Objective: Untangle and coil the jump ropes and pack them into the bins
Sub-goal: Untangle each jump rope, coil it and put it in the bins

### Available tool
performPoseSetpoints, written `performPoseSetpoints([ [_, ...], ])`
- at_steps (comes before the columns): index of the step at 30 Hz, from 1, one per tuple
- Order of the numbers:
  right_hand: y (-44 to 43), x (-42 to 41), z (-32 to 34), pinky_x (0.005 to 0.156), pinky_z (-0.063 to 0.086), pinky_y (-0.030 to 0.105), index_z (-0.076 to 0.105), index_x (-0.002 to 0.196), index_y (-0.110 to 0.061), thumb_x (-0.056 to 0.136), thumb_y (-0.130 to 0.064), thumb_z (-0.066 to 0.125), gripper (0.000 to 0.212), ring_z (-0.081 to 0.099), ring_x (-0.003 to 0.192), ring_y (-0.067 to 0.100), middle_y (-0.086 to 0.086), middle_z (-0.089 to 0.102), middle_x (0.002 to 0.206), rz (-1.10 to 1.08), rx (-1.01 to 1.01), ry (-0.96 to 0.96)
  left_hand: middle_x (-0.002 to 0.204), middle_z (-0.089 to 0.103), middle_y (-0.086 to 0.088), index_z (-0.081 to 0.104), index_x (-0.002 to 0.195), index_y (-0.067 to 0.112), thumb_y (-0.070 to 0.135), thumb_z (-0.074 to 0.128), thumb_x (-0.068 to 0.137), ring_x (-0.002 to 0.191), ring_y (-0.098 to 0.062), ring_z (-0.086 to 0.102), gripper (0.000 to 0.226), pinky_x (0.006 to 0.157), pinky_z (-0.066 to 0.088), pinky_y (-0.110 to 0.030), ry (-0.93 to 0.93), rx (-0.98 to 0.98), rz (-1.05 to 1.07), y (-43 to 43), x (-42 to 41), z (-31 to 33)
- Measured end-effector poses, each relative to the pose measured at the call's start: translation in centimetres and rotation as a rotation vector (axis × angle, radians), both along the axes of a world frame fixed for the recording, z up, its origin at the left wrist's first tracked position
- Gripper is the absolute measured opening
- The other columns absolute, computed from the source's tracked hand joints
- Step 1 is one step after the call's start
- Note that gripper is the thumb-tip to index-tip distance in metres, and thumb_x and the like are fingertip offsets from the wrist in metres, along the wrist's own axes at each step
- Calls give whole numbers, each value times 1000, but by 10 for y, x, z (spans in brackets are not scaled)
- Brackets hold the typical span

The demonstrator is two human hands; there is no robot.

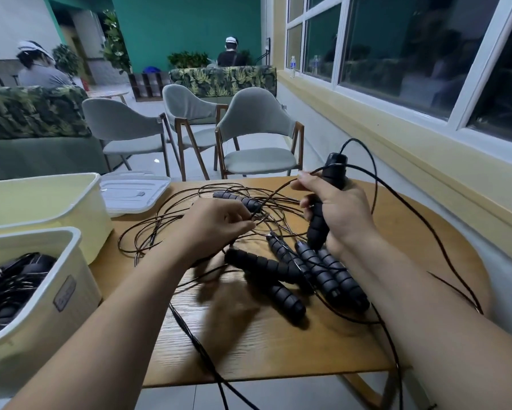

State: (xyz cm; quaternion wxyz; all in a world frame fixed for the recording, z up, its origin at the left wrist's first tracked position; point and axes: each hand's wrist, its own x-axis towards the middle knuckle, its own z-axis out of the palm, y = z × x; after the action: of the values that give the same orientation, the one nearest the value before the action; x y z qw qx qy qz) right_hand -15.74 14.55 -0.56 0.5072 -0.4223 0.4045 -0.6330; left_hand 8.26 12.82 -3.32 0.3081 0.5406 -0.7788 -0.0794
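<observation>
Standing nearly upright above the table (278,350), the jump-rope handle (317,229) is clenched in the grip of the right hand (343,214). The tangle (275,202) lies to its left, where the nearer left hand (216,224) pinches a strand, and the bins (77,241) sit farther left.

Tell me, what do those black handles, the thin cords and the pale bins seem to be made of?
Handles: matte black foam, probably, judging by the soft-looking ribbed grip. Cords: thin dark cable, likely plastic-coated; it glints and holds springy loops. Bins: cream moulded plastic, smooth with rounded rims and a faint sheen.
</observation>
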Motion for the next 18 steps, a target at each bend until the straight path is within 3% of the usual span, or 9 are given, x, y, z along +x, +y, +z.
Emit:
performPoseSetpoints([
  [2,4,1,4,53,44,29,76,89,-9,95,-15,80,10,58,63,16,14,80,94,36,-17,-6,79,72,13,81,94,32,46,83,88,76,1,62,16,65,46,-24,-67,40,-12,2,-1,0],
  [5,9,1,11,56,45,30,78,84,-14,95,-17,80,11,59,63,18,13,81,95,40,-66,-13,78,72,6,82,93,27,44,79,92,76,-10,64,17,71,54,-37,-75,78,-50,1,-3,-1],
  [9,9,-1,11,56,48,29,78,95,-13,95,-17,80,4,58,57,15,12,81,95,13,-82,-16,89,69,5,84,96,24,44,76,95,82,-17,65,21,74,55,-41,36,-86,-30,2,-4,4],
  [15,13,16,-12,57,44,26,79,106,-14,92,-16,82,14,58,63,15,10,80,95,260,37,99,82,67,4,85,104,23,30,84,88,69,-15,63,17,61,49,-32,154,-339,-51,11,-17,17],
  [18,16,21,-13,55,45,27,78,110,-9,92,-11,82,19,62,62,14,9,80,91,299,27,99,78,71,10,79,100,22,23,88,85,65,-5,64,18,60,44,-14,265,-322,-31,19,-19,24],
])
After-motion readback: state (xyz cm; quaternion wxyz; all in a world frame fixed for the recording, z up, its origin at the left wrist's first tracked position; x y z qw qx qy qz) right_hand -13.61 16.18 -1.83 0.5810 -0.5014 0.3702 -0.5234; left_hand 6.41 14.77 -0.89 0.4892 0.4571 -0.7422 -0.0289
